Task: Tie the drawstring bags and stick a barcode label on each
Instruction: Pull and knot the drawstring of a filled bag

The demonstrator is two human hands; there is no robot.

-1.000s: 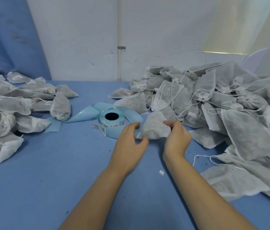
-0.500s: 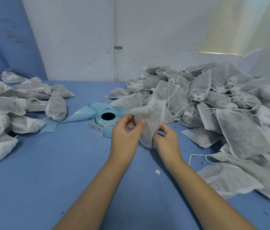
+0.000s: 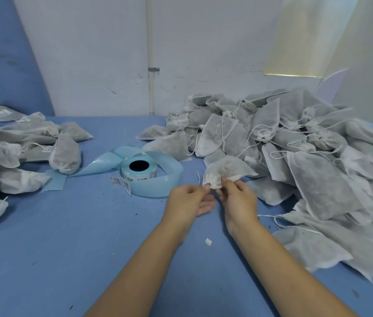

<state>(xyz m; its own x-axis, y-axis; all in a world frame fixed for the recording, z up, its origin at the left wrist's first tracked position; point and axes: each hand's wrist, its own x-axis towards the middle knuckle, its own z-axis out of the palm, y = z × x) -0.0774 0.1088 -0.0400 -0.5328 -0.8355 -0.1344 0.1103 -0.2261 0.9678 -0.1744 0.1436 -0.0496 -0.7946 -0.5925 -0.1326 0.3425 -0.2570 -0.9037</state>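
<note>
A grey-white drawstring bag (image 3: pixel 229 168) lies in front of me with its gathered neck toward my hands. My left hand (image 3: pixel 190 200) pinches the neck's left side, where a short white string end sticks up. My right hand (image 3: pixel 238 197) pinches the neck's right side. A blue roll of barcode labels (image 3: pixel 139 171) stands to the left of my hands, with loose labels hanging off its front and its blue backing strip curling round it.
A large heap of bags (image 3: pixel 306 156) fills the right of the blue table (image 3: pixel 78 236). A smaller pile of labelled bags (image 3: pixel 20 152) lies at the left. A small white scrap (image 3: pixel 208 241) lies between my forearms. A white wall stands behind.
The bag was held up and turned between my hands; now it lies lower with its neck bunched and both hands have moved to pinch the neck.
</note>
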